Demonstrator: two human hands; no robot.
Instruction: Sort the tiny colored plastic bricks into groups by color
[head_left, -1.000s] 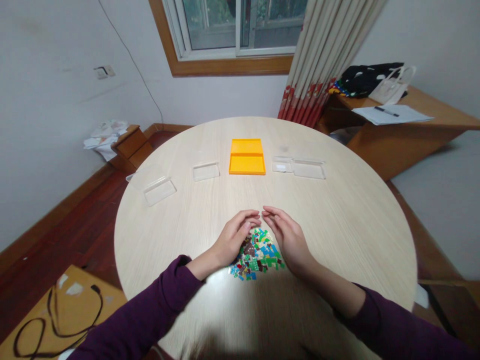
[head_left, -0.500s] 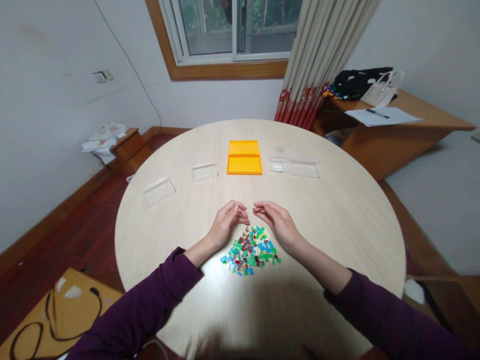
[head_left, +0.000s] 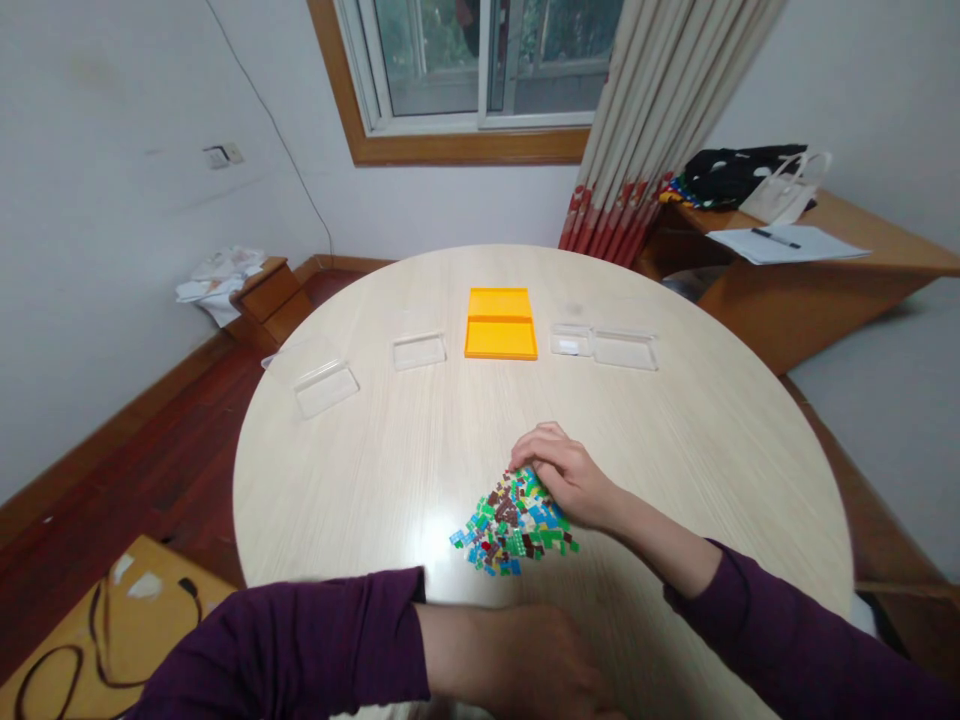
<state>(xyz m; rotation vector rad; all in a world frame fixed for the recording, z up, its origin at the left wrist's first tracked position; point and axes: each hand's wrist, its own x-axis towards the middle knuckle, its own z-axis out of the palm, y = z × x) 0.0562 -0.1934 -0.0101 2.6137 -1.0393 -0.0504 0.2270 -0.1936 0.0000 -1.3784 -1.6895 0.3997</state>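
A pile of small bricks (head_left: 510, 525), green, blue, brown, white and yellow, lies on the round pale table (head_left: 360, 470). At the pile's upper right edge rests my right hand (head_left: 566, 470), its fingers bent together; whatever they hold, if anything, is hidden. My left hand (head_left: 540, 655) is low in the view, on the near side of the pile and apart from it, blurred, with its fingers hidden.
An open yellow case (head_left: 501, 338) stands at the table's far middle. Clear plastic boxes lie left (head_left: 326, 390), nearer the middle (head_left: 419, 351) and right (head_left: 625, 350). Beyond the table at right, a wooden desk (head_left: 885, 230) carries a white bag (head_left: 784, 190) and papers.
My left hand has moved from the pile's far left side toward my body. The fingers of my right hand have come down onto the pile's upper edge. The view has shifted slightly.
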